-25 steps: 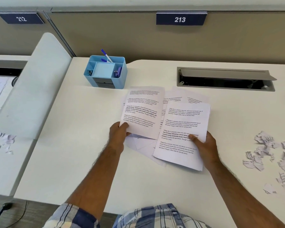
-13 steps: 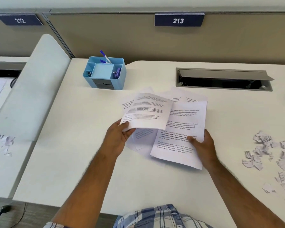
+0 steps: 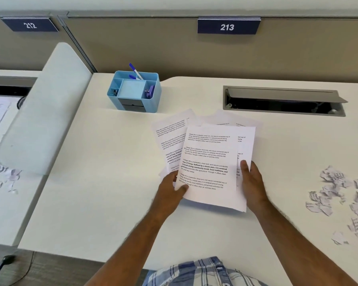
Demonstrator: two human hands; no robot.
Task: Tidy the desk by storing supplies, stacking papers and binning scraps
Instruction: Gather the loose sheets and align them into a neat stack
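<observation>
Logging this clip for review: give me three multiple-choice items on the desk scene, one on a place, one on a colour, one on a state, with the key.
1. Where do the torn paper scraps lie relative to the printed sheets?
A. to the right of them
B. on top of them
C. inside the organizer

2. What colour is the desk organizer?
A. red
B. light blue
C. black

3. What is the left hand doing?
A. resting flat on bare desk
B. holding a pen
C. holding the top sheet's left edge

Key: 1 A, the scraps are scattered at the desk's right side, apart from the sheets. 2 B, its walls are light blue. 3 C, its thumb lies over the sheet's edge, while the right hand holds the opposite side.
</observation>
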